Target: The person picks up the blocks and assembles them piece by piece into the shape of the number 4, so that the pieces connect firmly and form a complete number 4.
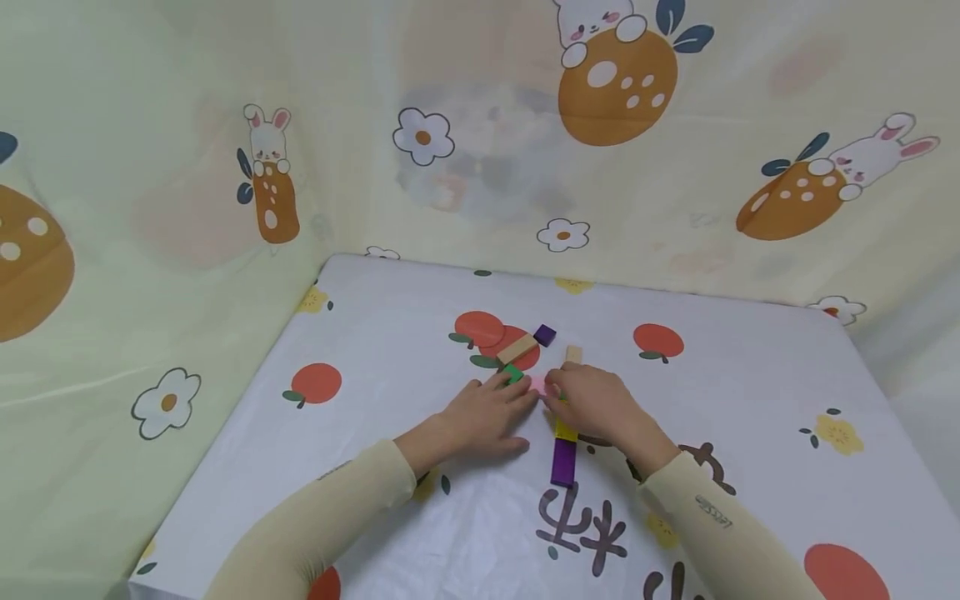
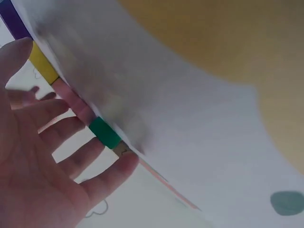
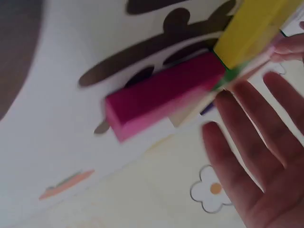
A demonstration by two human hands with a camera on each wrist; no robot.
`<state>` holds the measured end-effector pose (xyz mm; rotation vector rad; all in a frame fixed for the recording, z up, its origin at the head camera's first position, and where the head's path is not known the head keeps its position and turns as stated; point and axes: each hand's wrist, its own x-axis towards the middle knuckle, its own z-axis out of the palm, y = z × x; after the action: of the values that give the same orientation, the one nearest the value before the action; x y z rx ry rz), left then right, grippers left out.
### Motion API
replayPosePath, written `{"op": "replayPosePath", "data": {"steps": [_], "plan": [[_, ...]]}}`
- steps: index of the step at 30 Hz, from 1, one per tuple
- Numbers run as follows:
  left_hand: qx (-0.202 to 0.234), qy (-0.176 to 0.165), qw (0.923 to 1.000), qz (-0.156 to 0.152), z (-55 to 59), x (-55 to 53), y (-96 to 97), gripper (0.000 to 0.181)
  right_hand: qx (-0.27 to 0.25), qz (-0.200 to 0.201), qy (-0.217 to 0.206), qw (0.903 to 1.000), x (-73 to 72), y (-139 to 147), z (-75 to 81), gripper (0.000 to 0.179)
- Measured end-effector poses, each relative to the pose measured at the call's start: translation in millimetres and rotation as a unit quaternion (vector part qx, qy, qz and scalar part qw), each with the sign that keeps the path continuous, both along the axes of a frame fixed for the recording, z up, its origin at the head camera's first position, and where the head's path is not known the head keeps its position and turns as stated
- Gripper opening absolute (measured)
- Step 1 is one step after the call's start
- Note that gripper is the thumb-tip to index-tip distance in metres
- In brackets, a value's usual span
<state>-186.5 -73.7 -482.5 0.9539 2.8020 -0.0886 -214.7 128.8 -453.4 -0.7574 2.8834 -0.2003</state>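
Note:
My left hand lies palm down with its fingers spread, fingertips right by a green block and a pink block. From the right, my right hand pinches at the pink block with thumb and index finger. Its other fingers are fairly straight in the right wrist view, beside a magenta block that the hand hides from the head view. A yellow block and a purple block stand end to end on the near side. Left-hand fingers overlap part of the green block.
Beyond the hands lie a plain wooden block, a small dark purple block and another wooden block. All rest on a white table cover printed with fruit. Patterned curtains close in the back and left.

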Motion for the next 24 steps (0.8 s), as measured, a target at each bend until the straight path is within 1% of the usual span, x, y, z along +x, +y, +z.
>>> {"op": "replayPosePath", "data": {"steps": [2,4,7,11,13,15,19,24], "plan": [[-0.004,-0.004,1.0000,0.000,-0.3,-0.2,-0.9,0.082,-0.010,-0.022,0.009,0.9997,-8.5,-7,-1.0,0.034],[-0.008,-0.008,0.9999,0.001,-0.6,-0.4,-1.5,0.084,-0.024,-0.049,0.008,0.9985,-17.8,-14,-1.1,0.040],[-0.014,-0.021,0.9997,0.004,-0.1,0.1,-2.2,0.085,-0.038,-0.069,0.007,0.9968,-32.9,-25,-1.8,0.048],[-0.021,-0.024,0.9995,0.008,0.3,0.1,-1.7,0.084,-0.039,-0.057,0.019,0.9974,-52.2,-36,-3.5,0.051],[-0.021,-0.022,0.9995,0.007,0.1,0.2,-1.0,0.083,-0.036,-0.045,0.024,0.9980,-59.8,-41,-4.4,0.050],[-0.020,-0.019,0.9996,0.006,-0.3,0.6,-0.5,0.082,-0.036,-0.037,0.020,0.9985,-65.6,-47,-5.2,0.047],[-0.017,-0.013,0.9998,0.002,0.2,1.6,-0.6,0.082,-0.029,-0.035,-0.003,0.9989,-71.7,-59,-7.7,0.045],[-0.021,0.001,0.9998,-0.003,0.8,1.6,-2.7,0.081,-0.008,-0.040,-0.013,0.9991,-72.9,-68,-9.7,0.050]]}}
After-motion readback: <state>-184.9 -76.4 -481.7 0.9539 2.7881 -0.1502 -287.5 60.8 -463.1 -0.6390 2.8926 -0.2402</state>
